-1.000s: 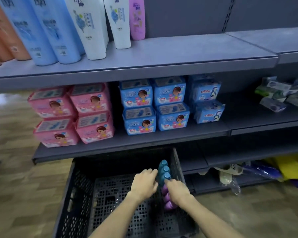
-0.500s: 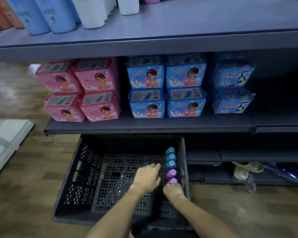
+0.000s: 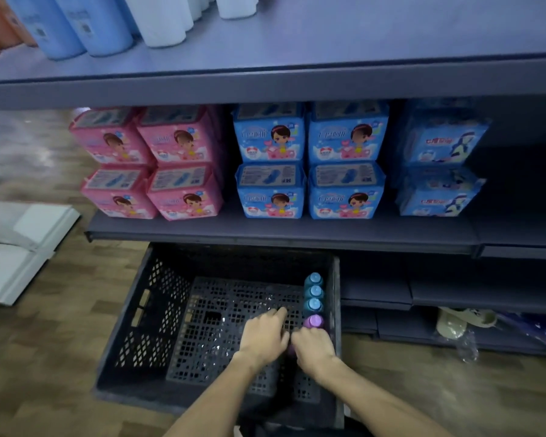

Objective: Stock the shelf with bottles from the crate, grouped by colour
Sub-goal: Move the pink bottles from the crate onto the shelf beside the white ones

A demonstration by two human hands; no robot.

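A black plastic crate [image 3: 133, 335] sits on the floor under the lowest shelf. Along its right wall stands a row of bottles: three with blue caps [image 3: 313, 293], then a purple-capped bottle [image 3: 313, 321]. My right hand [image 3: 314, 346] is closed over the top of the purple bottle behind it, which is mostly hidden; a sliver of purple [image 3: 292, 351] shows between my hands. My left hand [image 3: 265, 334] lies just left of the row, its fingers stretched forward over the crate floor, with nothing seen in it.
The top shelf [image 3: 328, 48] holds tall orange, blue and white bottles [image 3: 76, 29] at its left. The middle shelf [image 3: 265, 230] carries pink packs [image 3: 152, 165] and blue packs [image 3: 309, 162]. White boards [image 3: 16, 247] lie on the wooden floor, left. Slippers [image 3: 460, 320] rest low at right.
Both hands have slid back along the bottle row, from the blue caps to the purple ones. My view has dropped lower and closer to the crate.
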